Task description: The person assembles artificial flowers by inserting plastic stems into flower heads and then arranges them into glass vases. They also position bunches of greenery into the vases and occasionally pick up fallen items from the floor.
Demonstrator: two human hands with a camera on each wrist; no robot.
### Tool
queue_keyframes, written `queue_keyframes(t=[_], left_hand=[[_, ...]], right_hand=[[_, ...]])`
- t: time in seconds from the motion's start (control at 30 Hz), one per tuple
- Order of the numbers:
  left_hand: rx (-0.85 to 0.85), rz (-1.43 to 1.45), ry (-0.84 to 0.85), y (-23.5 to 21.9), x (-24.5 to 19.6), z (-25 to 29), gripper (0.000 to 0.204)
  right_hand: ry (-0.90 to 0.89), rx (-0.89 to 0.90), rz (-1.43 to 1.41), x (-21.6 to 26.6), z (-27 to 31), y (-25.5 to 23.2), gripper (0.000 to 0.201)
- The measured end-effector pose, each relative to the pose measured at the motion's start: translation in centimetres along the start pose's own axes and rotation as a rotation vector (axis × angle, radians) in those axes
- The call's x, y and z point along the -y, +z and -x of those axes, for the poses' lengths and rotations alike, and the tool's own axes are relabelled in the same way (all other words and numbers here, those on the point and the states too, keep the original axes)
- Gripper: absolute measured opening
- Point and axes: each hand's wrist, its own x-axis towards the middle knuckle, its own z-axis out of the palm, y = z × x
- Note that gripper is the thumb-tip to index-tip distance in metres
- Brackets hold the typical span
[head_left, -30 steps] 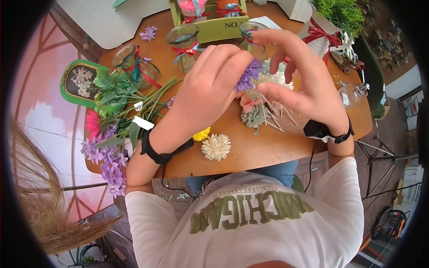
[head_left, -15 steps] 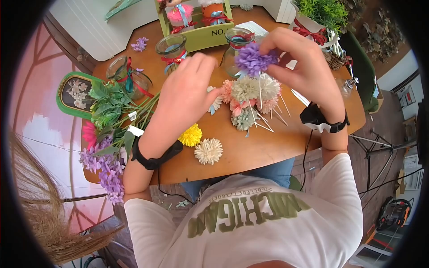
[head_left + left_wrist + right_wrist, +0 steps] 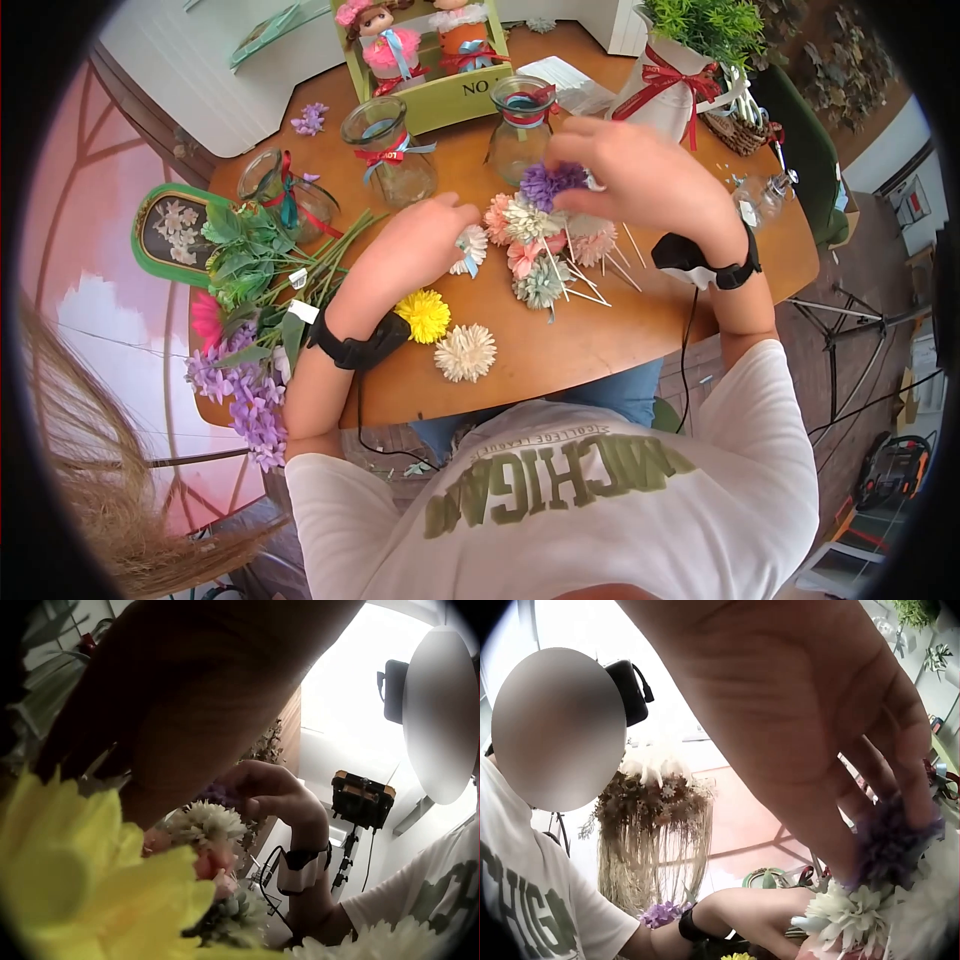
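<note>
My right hand (image 3: 640, 180) pinches a purple flower (image 3: 550, 187) between thumb and fingers, right over a cluster of artificial flowers. The right wrist view shows the fingertips around the purple head (image 3: 892, 840), close above a white bloom (image 3: 851, 915). In the cluster are a cream flower (image 3: 527, 220), a coral one (image 3: 522, 258) and a grey-green one (image 3: 541, 284), with thin white sticks (image 3: 585, 293) poking out. The left hand (image 3: 415, 240) is low at a white flower (image 3: 469, 248) with a light blue ribbon; its fingertips are mostly hidden, so I cannot tell whether they grip it.
A yellow flower (image 3: 424, 316) and a cream flower (image 3: 465, 353) lie near the front edge. Green stems with lilac blossoms (image 3: 258, 415) are on the left. Glass vases with ribbons (image 3: 405, 170) (image 3: 515, 145) stand behind, before a green doll box (image 3: 440, 100). A potted plant (image 3: 665, 90) is at back right.
The left hand first came close to the purple flower, then drew away, leaving it in the right hand. Since then the right hand has lowered it onto the cluster, and the left hand has moved down to the white flower.
</note>
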Motion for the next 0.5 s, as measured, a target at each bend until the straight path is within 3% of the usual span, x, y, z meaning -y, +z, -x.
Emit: queue_keyframes(t=[0.03, 0.1, 0.13, 0.23, 0.27, 0.33, 0.4, 0.47, 0.5], left_hand=[[0.003, 0.002, 0.005, -0.1, 0.0, 0.1, 0.04], [-0.159, 0.085, -0.006, -0.8, -0.3, 0.3, 0.037], [-0.152, 0.093, 0.008, -1.2, -0.7, 0.3, 0.037], [-0.366, 0.186, 0.009, -2.2, -1.5, 0.6, 0.036], [-0.366, 0.194, 0.018, -2.5, -2.0, 0.8, 0.036], [-0.416, 0.257, -0.008, -3.4, -2.9, 1.2, 0.037], [-0.469, 0.242, 0.04, -3.8, -3.3, 1.5, 0.034], [-0.495, 0.251, 0.056, -4.1, -3.7, 1.7, 0.028], [-0.496, 0.268, 0.057, -4.0, -3.9, 1.8, 0.028]], right_hand=[[0.006, 0.001, 0.0, -0.1, 0.1, -0.5, 0.027], [0.081, -0.173, 0.08, -0.3, 0.6, -1.9, 0.024], [0.084, -0.212, 0.106, -0.8, 0.9, -2.6, 0.019], [0.187, -0.243, 0.056, -2.5, 2.3, -4.2, 0.012], [0.195, -0.239, 0.065, -2.6, 2.9, -4.3, 0.012], [0.294, -0.157, 0.119, -3.4, 4.2, -3.4, 0.01], [0.327, 0.022, 0.353, -5.0, 6.3, -0.8, 0.01], [0.48, 0.225, 0.399, -5.0, 7.7, 1.0, 0.01], [0.483, 0.239, 0.407, -5.8, 8.9, 2.2, 0.01]])
